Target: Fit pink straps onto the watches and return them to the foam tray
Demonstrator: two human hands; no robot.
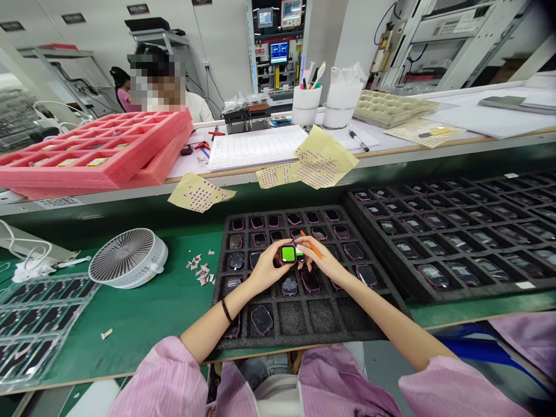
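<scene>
Over the black foam tray (324, 310), my left hand (271, 260) is closed around a small smartwatch body (288, 253) whose screen glows green. My right hand (324, 258) is beside it, with a slim orange stick (311, 245) held between the fingers; its exact kind is unclear. A second small watch body (299, 253) with a partly lit screen shows at the right fingertips, where the fingers partly hide it. Dark-screened watch bodies with purplish rims, such as this one (262, 319), lie in several pockets of the tray around both hands.
Right of me, another black foam tray (417, 289) holds more watch bodies. On the left are a round fan (129, 258), paper scraps (202, 271) and clear plastic trays (39, 324). Yellow sticker sheets (202, 192) hang from the shelf, near pink foam trays (143, 147). A co-worker sits beyond.
</scene>
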